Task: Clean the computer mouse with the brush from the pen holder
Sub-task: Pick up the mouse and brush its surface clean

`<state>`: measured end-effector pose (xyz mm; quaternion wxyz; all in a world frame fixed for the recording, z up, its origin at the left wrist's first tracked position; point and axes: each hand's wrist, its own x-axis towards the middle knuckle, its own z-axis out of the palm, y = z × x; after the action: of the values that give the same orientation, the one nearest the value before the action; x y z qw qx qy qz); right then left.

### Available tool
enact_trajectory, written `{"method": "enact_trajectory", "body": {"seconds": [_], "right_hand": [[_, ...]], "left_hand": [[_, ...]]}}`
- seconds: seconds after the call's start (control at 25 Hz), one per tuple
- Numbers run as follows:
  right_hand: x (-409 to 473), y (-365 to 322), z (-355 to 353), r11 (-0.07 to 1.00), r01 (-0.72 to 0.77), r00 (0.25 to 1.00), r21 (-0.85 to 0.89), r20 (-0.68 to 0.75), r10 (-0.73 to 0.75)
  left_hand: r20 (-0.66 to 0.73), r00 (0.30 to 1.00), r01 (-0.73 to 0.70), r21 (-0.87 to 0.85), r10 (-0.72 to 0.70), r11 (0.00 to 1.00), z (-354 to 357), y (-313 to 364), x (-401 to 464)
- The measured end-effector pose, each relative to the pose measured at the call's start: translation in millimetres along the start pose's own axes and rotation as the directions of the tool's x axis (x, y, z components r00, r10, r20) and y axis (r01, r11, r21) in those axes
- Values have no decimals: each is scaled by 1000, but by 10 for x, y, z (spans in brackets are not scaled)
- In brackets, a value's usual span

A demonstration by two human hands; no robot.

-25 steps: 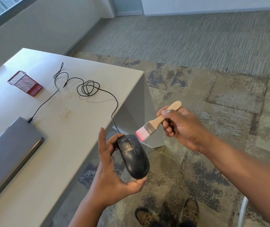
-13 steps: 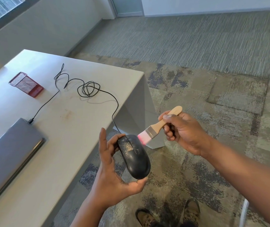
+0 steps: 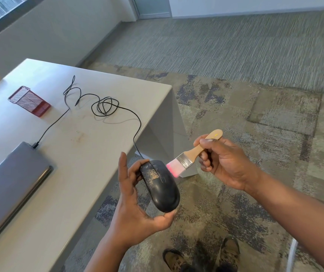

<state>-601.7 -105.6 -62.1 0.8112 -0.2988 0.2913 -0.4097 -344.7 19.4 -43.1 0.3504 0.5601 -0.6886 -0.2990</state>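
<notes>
Around your desk: a closed laptop, a patchwork carpet and your own boots.

You have a closed grey laptop [image 3: 10, 185] lying along the near left edge of the white desk [image 3: 82, 158], with a black plug seated in its far corner. Faint brownish smudges mark the desk top toward its right edge. Past the desk's right corner you see carpet tiles [image 3: 255, 118] in mottled grey, green and blue, then striped grey carpet running to the far wall. Your two brown boots [image 3: 202, 258] stand on the carpet at the bottom edge.
</notes>
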Motion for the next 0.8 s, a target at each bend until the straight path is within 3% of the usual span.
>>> {"method": "enact_trajectory", "body": {"seconds": [0.12, 0.32, 0.48, 0.6, 0.72, 0.8], "right_hand": [[-8, 16, 83, 999, -5, 993, -37, 118, 9], [-31, -62, 148, 966, 98, 994, -241, -27, -108], [-107, -154, 338, 947, 112, 970, -302, 242, -37], [-80, -185, 510, 890, 173, 965, -423, 252, -68], [-32, -296, 612, 777, 301, 952, -553, 227, -207], [-16, -354, 642, 593, 388, 922, -706, 301, -244]], "left_hand": [[20, 1000, 24, 9, -24, 1000, 8, 28, 20], [34, 998, 55, 53, -57, 997, 14, 36, 13], [36, 995, 95, 72, -98, 993, 25, 23, -6], [59, 992, 104, 101, -110, 989, 14, 28, 5], [62, 994, 86, 134, -94, 987, 9, 35, 14], [54, 995, 80, 146, -89, 986, 10, 37, 13]]}}
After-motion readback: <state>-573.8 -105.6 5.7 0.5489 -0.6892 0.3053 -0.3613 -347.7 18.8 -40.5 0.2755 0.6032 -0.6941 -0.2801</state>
